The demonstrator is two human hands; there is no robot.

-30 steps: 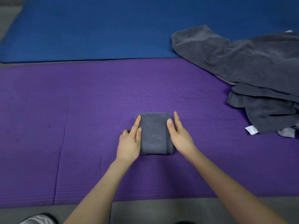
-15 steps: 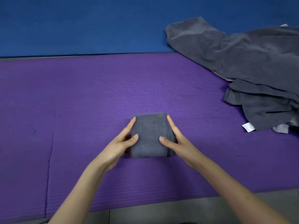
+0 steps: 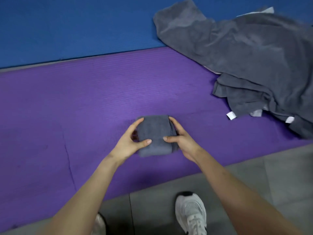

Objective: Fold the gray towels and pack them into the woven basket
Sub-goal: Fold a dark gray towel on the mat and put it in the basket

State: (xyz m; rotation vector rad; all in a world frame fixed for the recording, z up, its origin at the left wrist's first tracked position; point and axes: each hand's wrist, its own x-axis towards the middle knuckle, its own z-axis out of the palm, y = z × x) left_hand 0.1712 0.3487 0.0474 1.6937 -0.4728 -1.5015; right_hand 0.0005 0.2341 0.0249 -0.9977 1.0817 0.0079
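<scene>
— Where's the folded towel (image 3: pixel 155 134)?
— On the purple mat (image 3: pixel 84 107), toward its near edge. It's a small gray block, with its layers showing on the right side.
— And the hands?
— Both grip it. The left hand (image 3: pixel 126 144) is curled round the left side, with the thumb laid across the top and the fingertips at the far corner. The right hand (image 3: pixel 182 141) does the same on the right side, its thumb on top pointing at the other thumb and its fingers along the layered edge.
— Lifted or lying flat?
— Cannot tell; its underside is hidden.
— The other towels?
— A loose gray towel pile (image 3: pixel 245 56) lies to the right along the mat's far edge and spills over it onto the blue mat (image 3: pixel 67 28). White tags (image 3: pixel 231 115) stick out at its near side. It's well apart from the folded towel.
— Anything nearer?
— Gray floor (image 3: pixel 254 175) runs along the near edge, with a white shoe (image 3: pixel 190 212) on it.
</scene>
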